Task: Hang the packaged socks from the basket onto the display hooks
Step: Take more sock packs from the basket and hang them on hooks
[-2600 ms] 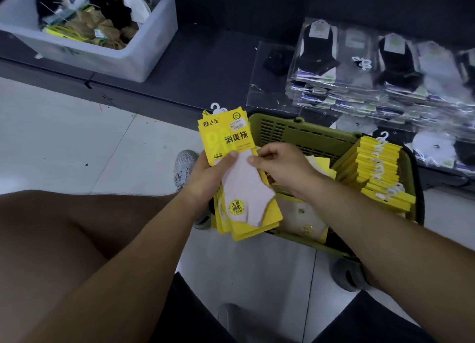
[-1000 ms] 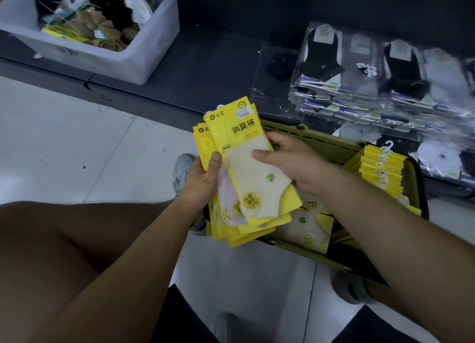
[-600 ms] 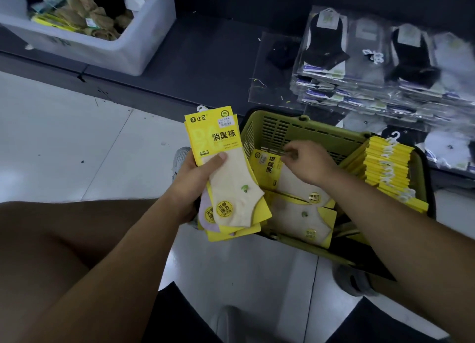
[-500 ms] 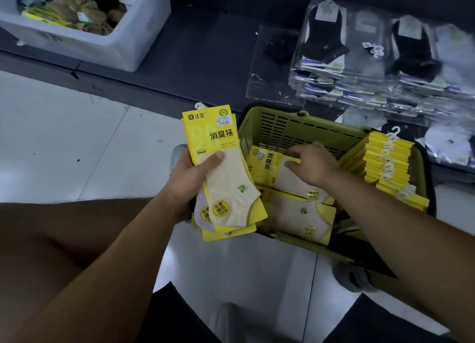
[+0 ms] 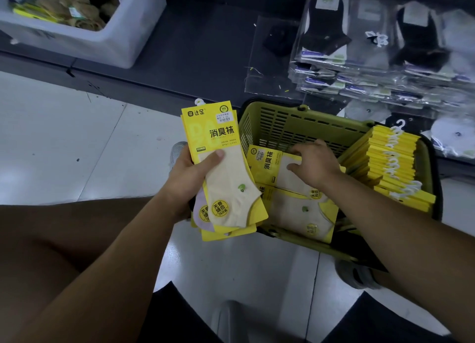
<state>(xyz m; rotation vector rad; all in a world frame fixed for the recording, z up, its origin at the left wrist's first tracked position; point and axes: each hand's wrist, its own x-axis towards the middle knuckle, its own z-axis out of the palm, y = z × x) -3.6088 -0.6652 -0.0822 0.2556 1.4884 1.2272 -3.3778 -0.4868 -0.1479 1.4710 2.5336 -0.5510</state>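
My left hand [image 5: 189, 180] grips a stack of yellow sock packs [image 5: 218, 149] upright just left of the green basket [image 5: 295, 126], thumb across the cream sock on the front pack. My right hand [image 5: 314, 163] is inside the basket, fingers curled on the top edge of a loose yellow sock pack [image 5: 270, 167] lying flat there. Another flat pack [image 5: 300, 214] lies below it. A row of yellow packs with white hooks [image 5: 393, 162] stands on edge at the basket's right side. No display hooks are in view.
A white bin [image 5: 108, 39] of loose socks sits on the dark low shelf [image 5: 200, 49] at top left. Stacks of clear-bagged black and white socks [image 5: 372, 52] lie on the shelf at top right. White tiled floor [image 5: 64, 142] spreads left. My knees and shoes flank the basket.
My right hand left the held stack, went down into the basket and now curls its fingers on a flat pack. The left hand keeps its stack, which gained a cream-sock pack on top.
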